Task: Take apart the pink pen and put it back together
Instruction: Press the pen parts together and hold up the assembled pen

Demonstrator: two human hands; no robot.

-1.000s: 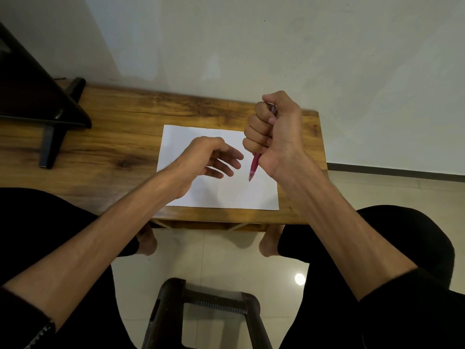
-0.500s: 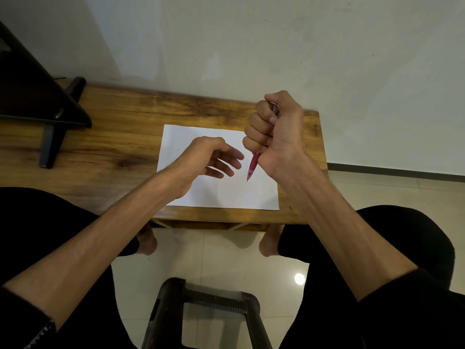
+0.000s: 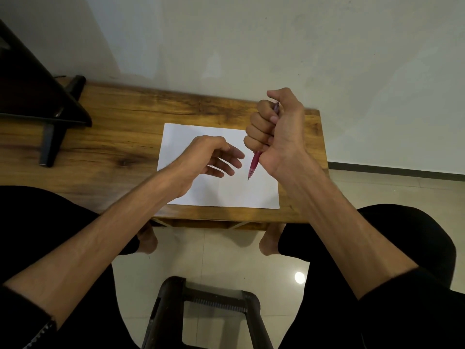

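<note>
My right hand (image 3: pixel 279 132) is closed in a fist around the pink pen (image 3: pixel 254 164), held upright above the right part of the white sheet of paper (image 3: pixel 226 195). The pen's tip points down and sticks out below the fist; its top end shows near my thumb. My left hand (image 3: pixel 214 157) hovers over the middle of the paper with fingers spread and loosely curled, holding nothing, a short way left of the pen tip.
The paper lies on a wooden table (image 3: pixel 120 137) set against a pale wall. A black stand (image 3: pixel 47 114) rests on the table's left part. A dark stool (image 3: pixel 206 311) stands on the tiled floor between my knees.
My right fist has shifted very slightly, and the pen tip has dipped a little toward the paper. My left hand has stayed where it was.
</note>
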